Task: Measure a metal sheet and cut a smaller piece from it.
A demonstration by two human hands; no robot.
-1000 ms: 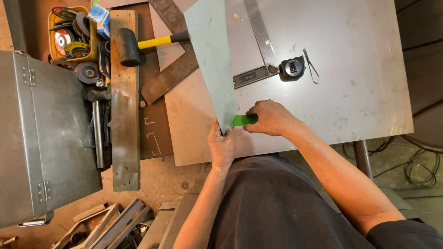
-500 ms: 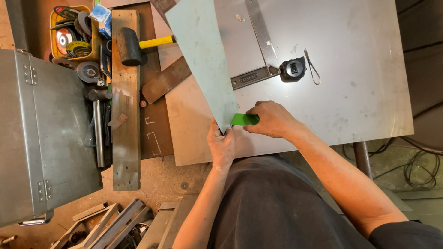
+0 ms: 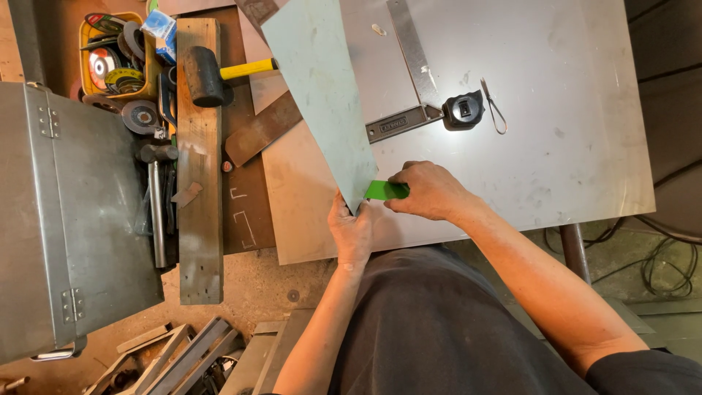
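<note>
**Two hands meet at the near corner of a raised metal strip**

A person stands at a large bare steel sheet (image 3: 526, 146) that serves as the work surface, seen from above. The left hand (image 3: 352, 230) grips the near, narrow end of a long pale grey-green sheet-metal strip (image 3: 322, 88), with its fingers closed on the strip's lower corner. The strip's long axis runs from that hand away to the far left, widening as it goes, and it appears tilted up off the table rather than lying flat.

The right hand (image 3: 430, 190) sits just to the right of the same corner. Its fingers are pinched together on a small bright green flat tool (image 3: 386, 191), whose free end points left and touches, or nearly touches, the strip's right edge. The two hands are close together, the left one nearer the person's body.

Farther off on the sheet lie a steel try square (image 3: 409, 73) and a black tape measure (image 3: 463, 110), well apart from the hands. To the far left rest a black rubber mallet with a yellow handle (image 3: 212, 75) and a weathered wooden plank (image 3: 199, 161).
</note>
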